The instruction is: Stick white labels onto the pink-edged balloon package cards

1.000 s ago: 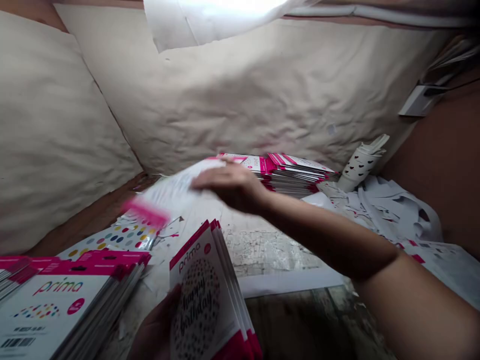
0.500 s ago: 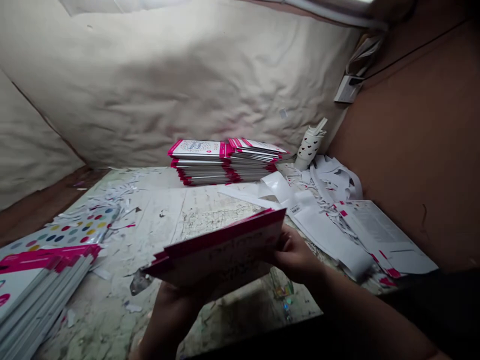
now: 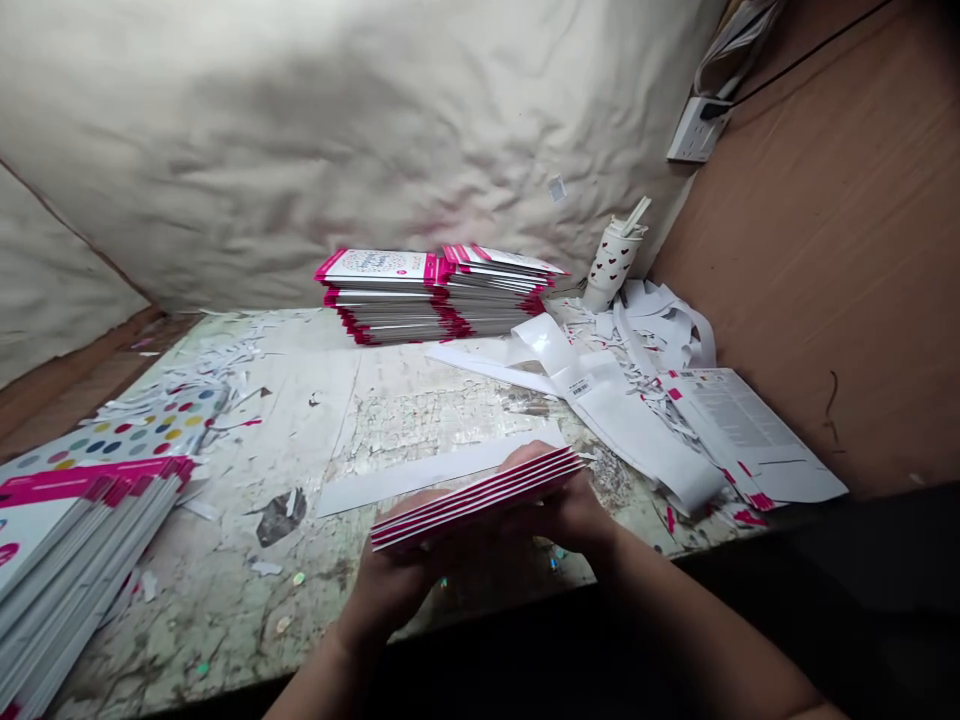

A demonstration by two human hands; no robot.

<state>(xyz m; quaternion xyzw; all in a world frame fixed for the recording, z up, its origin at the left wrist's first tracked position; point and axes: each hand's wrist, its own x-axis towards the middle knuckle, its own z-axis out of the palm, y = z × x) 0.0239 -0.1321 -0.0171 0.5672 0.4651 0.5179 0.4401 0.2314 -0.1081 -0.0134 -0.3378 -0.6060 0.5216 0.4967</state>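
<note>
**Hands:** the left hand and the right hand are close together, fingers curled, supporting the stack from below and at its sides; neither pinches it.
**Held item:** a thin stack of pink-edged card packets, tilted slightly, lies across both hands above the counter's near edge.
**Counter:** a chipped, paint-worn counter carries all items below.
**Just beyond the hands:** a long white paper strip lies flat, touching neither the far piles nor the left pile.
**Far side:** two overlapping piles of packets stand against a creased cream sheet.
**Left:** a tall pile of packets rests on a polka-dot sheet, beside paper shreds.
**Right:** white backing-paper offcuts sprawl between the far piles and a printed sheet.
**Far right corner:** a heart-patterned paper cup stands upright below a wall-mounted power strip.
</note>
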